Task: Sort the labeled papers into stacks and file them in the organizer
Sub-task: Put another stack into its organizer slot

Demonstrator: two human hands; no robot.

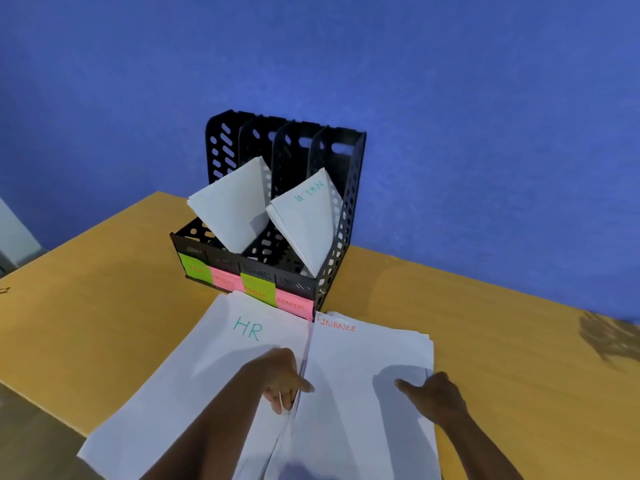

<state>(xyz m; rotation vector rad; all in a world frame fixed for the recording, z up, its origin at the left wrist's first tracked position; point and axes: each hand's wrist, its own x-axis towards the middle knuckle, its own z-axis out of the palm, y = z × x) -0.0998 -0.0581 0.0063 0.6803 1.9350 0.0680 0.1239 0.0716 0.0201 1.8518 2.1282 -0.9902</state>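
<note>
**Two paper stacks on the table, two more already filed**

We look down at a wooden table (104,306) set against a blue wall (450,98). At the back of it stands a black organizer (341,216) with four upright slots. Coloured labels run along its front: a green one at the far left, a pink one, another green one, and a pink one that reads ADMIN (293,305). The writing on the first three is too faint for us to read. Folded papers lean in the second slot (232,209), and another bundle leans in the fourth slot (304,230).

Just in front of the organizer lie two stacks side by side, their inner edges touching. The left stack (194,368) is headed HR in green. The right stack (367,344) is headed FINANCE in red.

Our left hand (282,379) rests where the stacks meet, fingers curled at the inner edge of the FINANCE stack. Our right hand (438,396) is at that stack's outer edge, thumb lying on top. Both hands appear to pinch the stack from its two sides, though we cannot tell how firmly.

We judge that sorting is done and filing is half finished. The next move likely calls for squaring the FINANCE stack, lifting it level, and sliding it into its matching empty slot.
</note>
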